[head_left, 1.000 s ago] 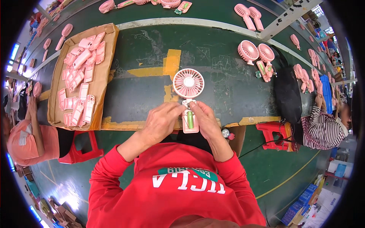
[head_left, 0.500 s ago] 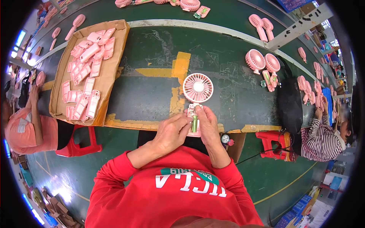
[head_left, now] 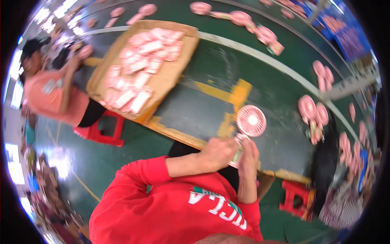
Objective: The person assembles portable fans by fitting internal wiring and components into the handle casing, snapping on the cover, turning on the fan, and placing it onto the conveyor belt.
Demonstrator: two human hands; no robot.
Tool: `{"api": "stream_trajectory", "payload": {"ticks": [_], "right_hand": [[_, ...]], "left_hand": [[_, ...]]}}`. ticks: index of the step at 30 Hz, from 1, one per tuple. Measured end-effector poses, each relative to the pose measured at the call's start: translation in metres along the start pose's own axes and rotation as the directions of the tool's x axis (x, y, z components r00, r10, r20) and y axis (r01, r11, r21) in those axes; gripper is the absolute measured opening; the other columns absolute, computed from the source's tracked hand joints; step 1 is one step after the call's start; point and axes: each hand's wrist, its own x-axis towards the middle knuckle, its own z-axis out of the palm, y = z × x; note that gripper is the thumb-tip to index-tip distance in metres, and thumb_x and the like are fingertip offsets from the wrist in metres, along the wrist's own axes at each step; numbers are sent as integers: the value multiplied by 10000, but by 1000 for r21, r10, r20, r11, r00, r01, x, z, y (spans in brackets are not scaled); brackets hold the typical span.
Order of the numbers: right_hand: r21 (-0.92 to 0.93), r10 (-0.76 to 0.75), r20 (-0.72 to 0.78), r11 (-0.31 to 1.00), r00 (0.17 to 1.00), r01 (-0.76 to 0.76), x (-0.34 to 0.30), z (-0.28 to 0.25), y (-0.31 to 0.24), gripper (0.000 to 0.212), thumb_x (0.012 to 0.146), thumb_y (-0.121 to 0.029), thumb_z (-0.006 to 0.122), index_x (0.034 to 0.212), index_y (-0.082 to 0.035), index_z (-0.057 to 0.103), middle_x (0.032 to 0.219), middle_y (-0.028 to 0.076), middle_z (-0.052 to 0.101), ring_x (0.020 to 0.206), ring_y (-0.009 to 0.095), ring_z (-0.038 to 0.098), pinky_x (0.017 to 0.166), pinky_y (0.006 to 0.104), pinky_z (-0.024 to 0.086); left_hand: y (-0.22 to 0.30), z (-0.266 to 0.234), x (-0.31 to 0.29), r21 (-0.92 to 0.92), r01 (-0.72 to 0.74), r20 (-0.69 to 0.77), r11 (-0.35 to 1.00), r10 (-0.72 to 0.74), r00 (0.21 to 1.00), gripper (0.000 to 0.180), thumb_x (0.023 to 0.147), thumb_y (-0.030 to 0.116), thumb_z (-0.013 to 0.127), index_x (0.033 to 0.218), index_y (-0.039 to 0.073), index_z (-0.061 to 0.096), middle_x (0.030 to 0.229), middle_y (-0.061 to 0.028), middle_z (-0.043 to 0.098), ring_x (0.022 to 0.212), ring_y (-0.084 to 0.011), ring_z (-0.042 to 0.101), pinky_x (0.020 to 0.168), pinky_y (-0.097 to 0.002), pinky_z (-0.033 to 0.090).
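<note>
A pink handheld fan (head_left: 252, 120) with a round grille is held near the table's front edge. Its handle is opened up, and a green cylinder like a battery (head_left: 239, 153) shows inside. My right hand (head_left: 248, 160) is closed along the right side of the handle, the thumb near its top. From the left, my left hand (head_left: 221, 153) is closed, its fingertips against the handle's upper left side. Motion blur and the knuckles hide exactly what the left fingertips pinch.
On the left, a cardboard tray (head_left: 185, 77) holds several pink shell parts. Two pink fans (head_left: 307, 107) with opened handles lie right, near a black item (head_left: 325, 158). More fans (head_left: 239, 18) lie beyond the pale rail. A co-worker (head_left: 57, 95) sits left, another (head_left: 341, 207) right.
The whole view has swung and blurred, so table, tray and fan appear shifted right and tilted. The left fingers look more curled at the handle; the right hand keeps its hold.
</note>
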Motion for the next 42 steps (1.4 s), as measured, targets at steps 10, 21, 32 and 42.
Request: {"api": "stream_trajectory", "payload": {"ticks": [10, 21, 32, 42], "right_hand": [[25, 92, 46, 995, 995, -93, -5, -6, -11, 297, 937, -183, 493, 1113, 53, 526, 969, 172, 635, 854, 234, 647, 741, 315, 540], [100, 151, 107, 982, 983, -161, 2, 7, -16, 281, 942, -199, 493, 1101, 32, 514, 1013, 170, 633, 919, 230, 647, 776, 317, 541], [136, 143, 144, 977, 979, -163, -1, 1, -13, 270, 949, -212, 492, 1086, 20, 493, 1020, 176, 630, 940, 224, 639, 794, 313, 535], [193, 162, 208, 960, 965, -203, -2, -5, -15, 326, 958, -217, 469, 1167, 32, 466, 1090, 163, 605, 1002, 215, 611, 841, 323, 516]], "left_hand": [[-98, -182, -6, 616, 437, -132, 655, -461, 877, 278, 771, 225, 615, 961, 22, 631, 872, -195, 632, 818, -353, 615, 706, -427, 491], [-113, -198, -18, 627, 543, -246, 559, -519, 819, 188, 885, 128, 505, 992, -18, 558, 802, -199, 609, 710, -323, 597, 660, -376, 480], [-39, -72, -2, 6, 343, 137, 939, -340, 930, 415, 798, 91, 644, 1167, -11, 484, 920, -137, 584, 815, -231, 565, 707, -337, 462], [-25, -61, -3, 366, 368, 196, 855, -457, 868, 425, 701, 176, 722, 991, -15, 477, 903, -169, 603, 805, -326, 595, 716, -401, 480]]}}
